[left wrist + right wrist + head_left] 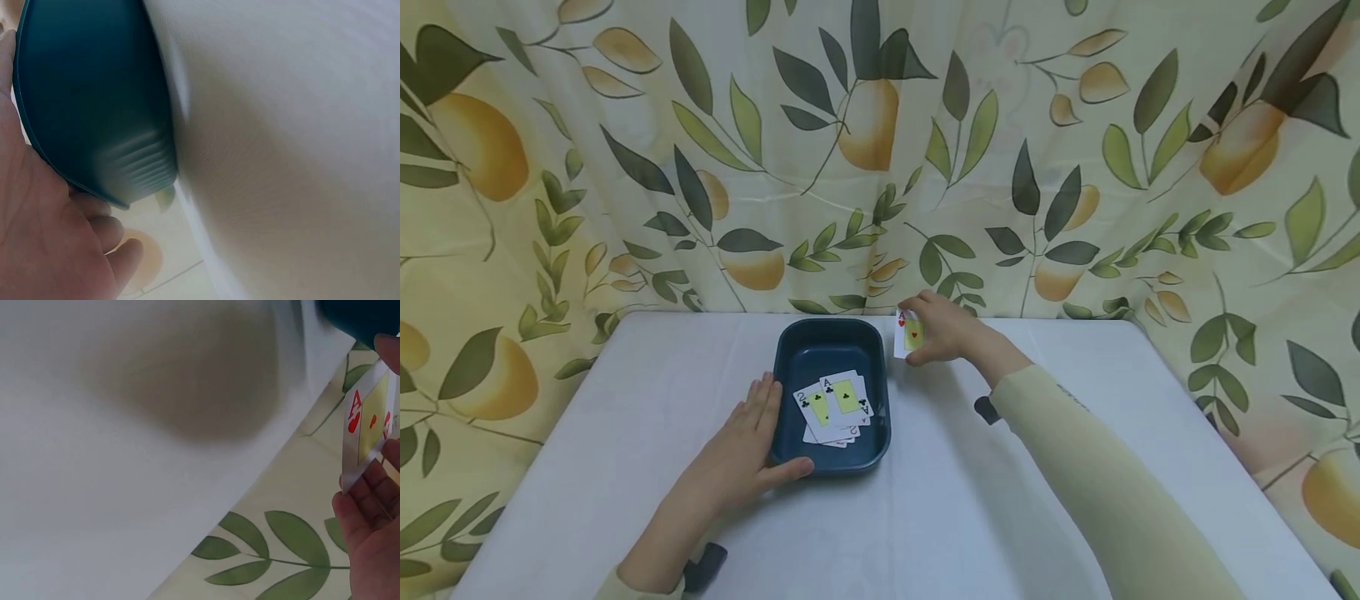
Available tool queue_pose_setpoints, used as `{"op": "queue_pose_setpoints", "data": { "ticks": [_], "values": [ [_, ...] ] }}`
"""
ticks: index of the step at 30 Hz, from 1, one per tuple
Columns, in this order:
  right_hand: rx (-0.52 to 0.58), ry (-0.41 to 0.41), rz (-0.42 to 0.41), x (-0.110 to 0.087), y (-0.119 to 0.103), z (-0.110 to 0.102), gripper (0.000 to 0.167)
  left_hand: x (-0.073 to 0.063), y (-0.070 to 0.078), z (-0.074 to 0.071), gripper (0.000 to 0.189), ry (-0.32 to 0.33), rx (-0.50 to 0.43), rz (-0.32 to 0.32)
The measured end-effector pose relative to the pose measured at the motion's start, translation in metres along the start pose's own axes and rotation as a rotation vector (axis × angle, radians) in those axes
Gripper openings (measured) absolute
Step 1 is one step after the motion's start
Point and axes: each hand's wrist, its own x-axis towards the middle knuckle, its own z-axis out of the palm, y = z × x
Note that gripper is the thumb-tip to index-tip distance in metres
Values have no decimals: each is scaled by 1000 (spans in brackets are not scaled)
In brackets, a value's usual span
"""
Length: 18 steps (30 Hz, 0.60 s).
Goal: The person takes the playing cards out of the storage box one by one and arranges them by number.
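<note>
A dark blue rectangular tray sits on the white-covered table, with several overlapping playing cards inside. On top of these lie an ace and a two of clubs, face up. My left hand rests against the tray's left side, fingers straight along the rim and thumb across the near left corner. In the left wrist view its palm touches the tray's rim. My right hand pinches an ace of hearts by its edges, just right of the tray's far corner. The right wrist view shows that card between thumb and fingers.
The white cloth covers the table, whose far edge runs close behind the tray and right hand. A curtain with fruit and leaf print hangs behind and along both sides.
</note>
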Motion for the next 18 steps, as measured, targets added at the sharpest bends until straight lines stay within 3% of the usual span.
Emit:
{"op": "queue_pose_setpoints", "data": {
  "ticks": [18],
  "values": [
    [-14,-87,52,14,9,15,82,2,1,1,121,2,5,7]
  ]
}}
